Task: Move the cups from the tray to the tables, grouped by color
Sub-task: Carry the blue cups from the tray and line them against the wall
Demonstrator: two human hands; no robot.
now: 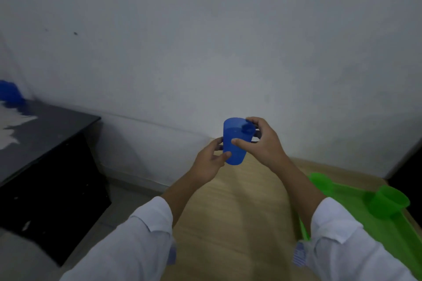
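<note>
A blue plastic cup (235, 141) is held in the air in front of me, above the far end of a light wooden table (228, 201). My left hand (210, 162) pinches its lower part from the left. My right hand (262, 141) grips its upper part and rim from the right. Two green cups (320, 181) (388, 201) stand on a green tray (376, 230) at the right of the wooden table. A blurred blue object (10, 92), possibly more cups, sits at the far left on a dark table (45, 125).
A pale wall (205, 41) rises straight ahead. The dark table has a black cabinet front (45, 201) below it. Grey floor (127, 201) shows in the gap between the two tables. A dark edge (408, 166) stands at the far right.
</note>
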